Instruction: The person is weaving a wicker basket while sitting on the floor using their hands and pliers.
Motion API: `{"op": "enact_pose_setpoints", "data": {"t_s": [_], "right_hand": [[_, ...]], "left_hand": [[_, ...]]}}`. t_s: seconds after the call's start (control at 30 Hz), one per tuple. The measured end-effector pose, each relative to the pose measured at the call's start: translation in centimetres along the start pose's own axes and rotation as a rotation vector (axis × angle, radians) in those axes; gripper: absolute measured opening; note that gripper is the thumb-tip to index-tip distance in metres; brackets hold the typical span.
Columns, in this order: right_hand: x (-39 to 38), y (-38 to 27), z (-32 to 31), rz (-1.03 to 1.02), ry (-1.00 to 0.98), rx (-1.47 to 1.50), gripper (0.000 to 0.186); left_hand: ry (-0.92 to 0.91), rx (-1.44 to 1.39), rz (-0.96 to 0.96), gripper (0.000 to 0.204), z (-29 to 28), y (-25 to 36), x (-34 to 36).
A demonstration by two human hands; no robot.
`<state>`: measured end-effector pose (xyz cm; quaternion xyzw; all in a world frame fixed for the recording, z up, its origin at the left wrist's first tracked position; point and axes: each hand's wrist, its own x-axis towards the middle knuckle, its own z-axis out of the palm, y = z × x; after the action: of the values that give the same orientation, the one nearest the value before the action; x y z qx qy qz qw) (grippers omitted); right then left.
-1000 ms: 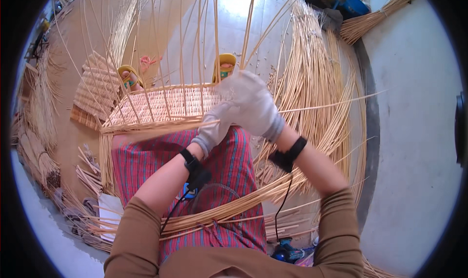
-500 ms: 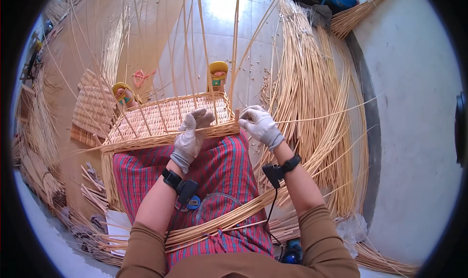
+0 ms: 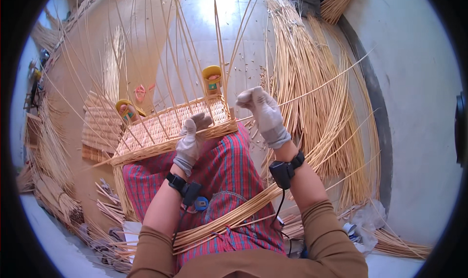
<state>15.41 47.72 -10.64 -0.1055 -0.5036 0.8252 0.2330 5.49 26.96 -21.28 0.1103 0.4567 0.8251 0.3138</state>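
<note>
A shallow rectangular wicker basket (image 3: 161,124), partly woven, rests tilted across my lap. Long upright stakes (image 3: 170,78) rise from its sides. My left hand (image 3: 193,139), in a pale glove, is closed over the near rim, right of the middle. Just beyond the right corner, my gloved right hand (image 3: 263,113) is raised with its fingers curled in. A long wicker strand (image 3: 324,84) runs from the corner behind this hand and out to the right; it appears held in the palm, though the fingers partly hide the grip.
A checked red cloth (image 3: 229,166) covers my lap, with a bundle of rods (image 3: 229,219) across it. A big heap of wicker rods (image 3: 307,102) lies on the floor to the right. Left are a woven panel (image 3: 101,124) and more bundles (image 3: 53,195). My feet in yellow slippers (image 3: 212,72) show beyond the basket.
My right hand has lifted away from the basket's corner, up and to the right, and the strand's outer end has swung upward. My left hand stays on the rim. The whole view has shifted slightly.
</note>
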Motion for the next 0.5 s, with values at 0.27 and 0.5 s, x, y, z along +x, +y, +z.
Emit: {"op": "enact_pose_setpoints", "data": {"t_s": [0.27,0.5], "right_hand": [[1.9,4.7,-0.4,-0.533,-0.257,-0.986,0.03],[1.6,5.9,-4.6,-0.332,-0.093,-0.882,0.036]], "left_hand": [[-0.023,0.165,-0.021,0.075,-0.7,0.0,-0.8],[-0.005,0.208,0.041,0.073,-0.4,0.1,-1.9]]}}
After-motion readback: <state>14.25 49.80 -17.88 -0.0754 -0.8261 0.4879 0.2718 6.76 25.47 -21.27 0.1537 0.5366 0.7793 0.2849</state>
